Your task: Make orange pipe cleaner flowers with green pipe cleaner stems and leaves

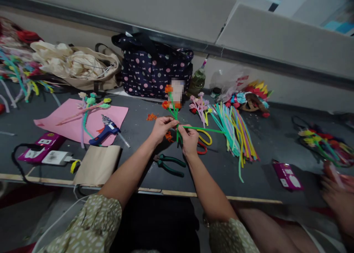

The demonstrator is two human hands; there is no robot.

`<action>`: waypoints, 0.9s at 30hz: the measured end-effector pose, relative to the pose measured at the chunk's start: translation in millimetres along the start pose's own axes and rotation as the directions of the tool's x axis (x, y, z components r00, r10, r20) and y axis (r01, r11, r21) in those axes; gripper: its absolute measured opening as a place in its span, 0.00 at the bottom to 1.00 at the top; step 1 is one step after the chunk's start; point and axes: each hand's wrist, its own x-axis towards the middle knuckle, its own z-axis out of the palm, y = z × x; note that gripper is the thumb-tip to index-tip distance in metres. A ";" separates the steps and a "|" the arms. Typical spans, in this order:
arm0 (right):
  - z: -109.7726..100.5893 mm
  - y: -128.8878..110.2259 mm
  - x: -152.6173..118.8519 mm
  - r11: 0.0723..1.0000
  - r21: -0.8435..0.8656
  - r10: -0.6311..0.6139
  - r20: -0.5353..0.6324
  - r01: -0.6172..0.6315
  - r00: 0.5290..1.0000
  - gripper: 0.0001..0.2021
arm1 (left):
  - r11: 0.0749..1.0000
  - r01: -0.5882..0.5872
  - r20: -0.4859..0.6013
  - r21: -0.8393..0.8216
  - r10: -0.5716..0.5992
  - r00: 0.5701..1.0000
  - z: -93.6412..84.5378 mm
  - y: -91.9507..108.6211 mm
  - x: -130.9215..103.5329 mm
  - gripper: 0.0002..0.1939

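Green pipe-cleaner stems of a small orange flower bunch [172, 105] sit pinched between both hands at centre frame: left hand [161, 129] closed w/ thumb and fingers round the stems from the left, right hand [189, 139] closed on them just below and to the right, knuckles up. Hands nearly touch; bunch stands roughly upright above the dark table [249, 172], orange heads up near a blurred patch. One loose green stem [207, 129] runs right from the right hand. Directly under the hands: orange scraps [152, 117] to the upper left, yellow/red-handled scissors [204, 141] just right of the right hand, green-handled pliers [169, 164] below, btwn the forearms. Further right, a fanned pile of multicolour pipe cleaners [235, 131], pink flower bunch [199, 105] above it, and a purple packet [287, 175] lower right. Left of centre: blue glue gun [105, 132] on pink paper [69, 120], pastel flower stems [91, 102] across the same sheet, brown paper bag [97, 165] at the table edge, purple power strip [41, 146] w/ white plug far left. Behind, upper centre: polka-dot bag [155, 70]; cream tote [74, 67] upper left. Another person's hand [336, 194], blurred, at the right edge.
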 end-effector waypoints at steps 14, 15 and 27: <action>0.5 -4.4 2.3 0.885 0.294 0.331 0.145 -0.360 0.932 0.08 | 0.993 0.078 0.065 -0.090 -0.073 0.995 -4.0 0.9 -2.4 0.13; 0.3 -5.3 2.0 0.874 0.306 0.346 0.149 -0.376 0.926 0.09 | 0.993 0.080 0.076 -0.089 -0.073 0.994 -4.4 1.4 -2.8 0.14; 4.5 -5.5 -4.4 0.994 0.107 0.038 -0.008 -0.037 0.999 0.08 | 0.999 0.018 0.022 -0.041 -0.018 1.000 2.4 3.8 -2.5 0.15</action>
